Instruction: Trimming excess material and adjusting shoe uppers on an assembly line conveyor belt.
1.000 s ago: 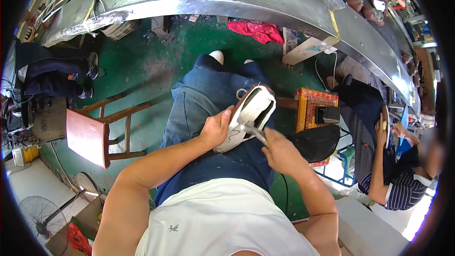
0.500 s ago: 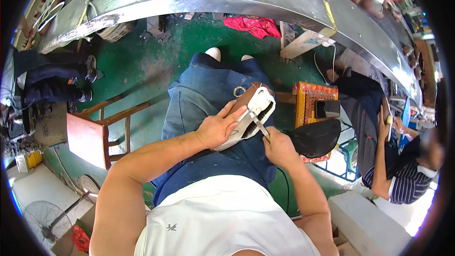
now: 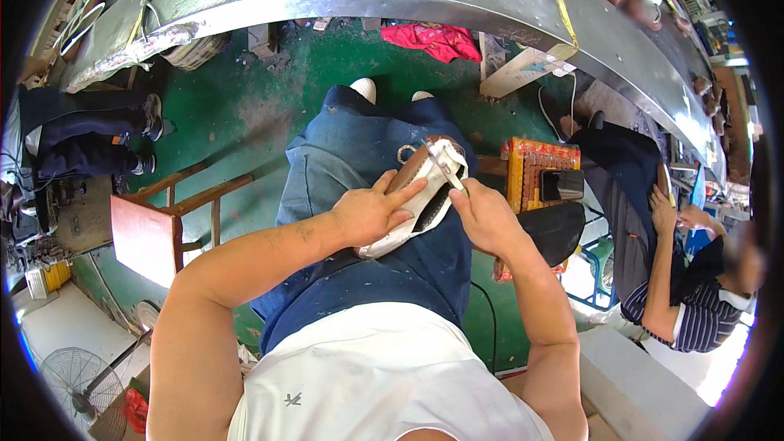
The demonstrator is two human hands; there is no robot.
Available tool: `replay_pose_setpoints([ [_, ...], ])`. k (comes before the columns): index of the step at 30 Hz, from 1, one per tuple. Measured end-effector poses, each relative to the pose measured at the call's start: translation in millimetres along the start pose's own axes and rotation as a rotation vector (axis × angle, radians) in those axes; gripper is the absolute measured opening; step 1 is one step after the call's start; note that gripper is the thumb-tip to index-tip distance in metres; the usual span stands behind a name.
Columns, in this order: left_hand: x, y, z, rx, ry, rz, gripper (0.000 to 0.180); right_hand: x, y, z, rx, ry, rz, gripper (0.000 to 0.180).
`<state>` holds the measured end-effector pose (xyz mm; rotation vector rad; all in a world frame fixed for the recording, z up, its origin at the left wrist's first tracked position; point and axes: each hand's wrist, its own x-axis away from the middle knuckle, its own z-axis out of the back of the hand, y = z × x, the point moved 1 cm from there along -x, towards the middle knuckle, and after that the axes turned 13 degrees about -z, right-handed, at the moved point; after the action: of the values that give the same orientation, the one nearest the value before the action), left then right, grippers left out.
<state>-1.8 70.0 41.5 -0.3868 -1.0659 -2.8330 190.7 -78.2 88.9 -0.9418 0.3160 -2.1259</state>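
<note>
A brown-and-white shoe (image 3: 406,234) lies slantwise across my lap, its dark opening facing up. My left hand (image 3: 371,212) grips its left side, index finger stretched over the brown part and thumb below. My right hand (image 3: 483,214) is closed around a slim metal tool (image 3: 441,163). The tool's bright shaft points up and left over the far end of the shoe, touching or just above the white part. My fist hides its handle, so its exact kind cannot be made out.
A long metal bench (image 3: 343,6) curves across the front. To the left stands a wooden stool (image 3: 147,233). A beaded seat (image 3: 523,175) bearing a phone (image 3: 562,185) and a black cap-like thing (image 3: 554,231) is close on my right. Another person (image 3: 694,302) sits at far right.
The tool has moved from the middle of the shoe's opening toward its far end. My right hand has shifted slightly up and right; my left hand has slid a little down and left.
</note>
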Motion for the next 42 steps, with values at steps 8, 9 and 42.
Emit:
replay_pose_setpoints([
  [8,1.5,23.9,29.2,-0.215,-0.164,-0.069,0.072,12.0,15.4,-28.9,0.091,0.060,-0.021,0.040],
  [9,7.2,21.9,22.1,-0.217,-0.168,-0.078,0.072,14.9,18.4,-31.1,0.057,0.064,-0.006,0.040],
  [42,21.6,71.9,141.3,0.462,0.499,-0.346,0.095,79.0,69.9,-65.8,-1.037,-0.063,-0.230,0.049],
])
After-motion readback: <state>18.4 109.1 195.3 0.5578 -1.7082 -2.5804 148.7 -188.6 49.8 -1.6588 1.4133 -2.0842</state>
